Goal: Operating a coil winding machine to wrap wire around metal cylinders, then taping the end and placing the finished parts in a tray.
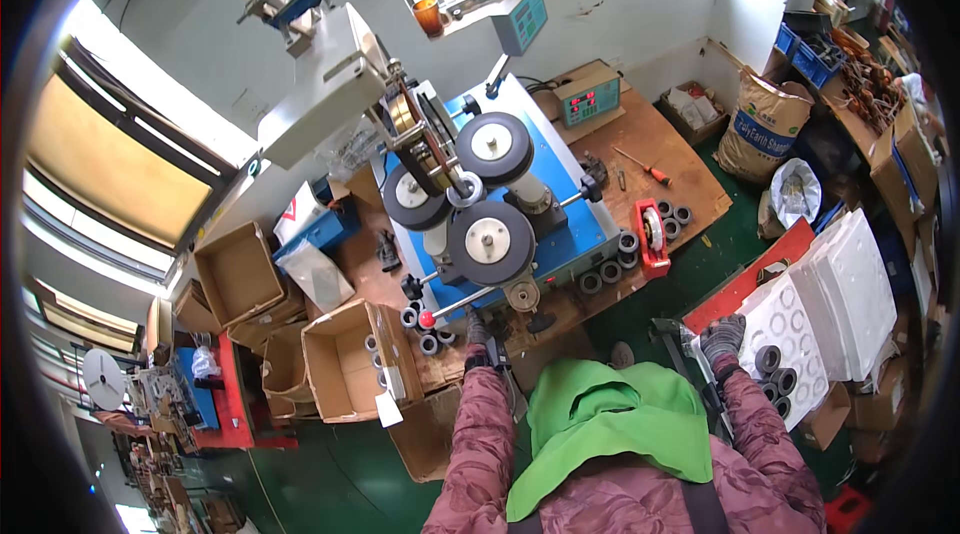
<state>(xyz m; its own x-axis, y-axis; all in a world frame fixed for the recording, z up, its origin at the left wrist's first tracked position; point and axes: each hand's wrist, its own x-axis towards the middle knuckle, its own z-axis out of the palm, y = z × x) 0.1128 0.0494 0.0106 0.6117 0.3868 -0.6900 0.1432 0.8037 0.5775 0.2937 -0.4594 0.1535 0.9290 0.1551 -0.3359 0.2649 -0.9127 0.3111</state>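
My left hand (478, 330), in a dark grey glove, is at the front edge of the wooden table, beside several dark rings (429, 344) and below the lever's red ball (427, 319). Its fingers are too small and shadowed to read. On the right, my right hand (722, 338), also gloved, is closed at the near-left edge of a white foam tray (795, 324) with round slots. What its curled fingers hold, if anything, is hidden. Several dark rings (768, 360) sit on that tray. Ahead stands a blue-topped winding machine (565, 234) with three black rollers (490, 246).
A red tape dispenser (652, 239), more rings (628, 242) and a screwdriver (642, 166) lie on the table's right. An open cardboard box (345, 359) stands left. A digital display box (588, 99) is behind the machine. A woven sack (765, 124) stands at the far right.
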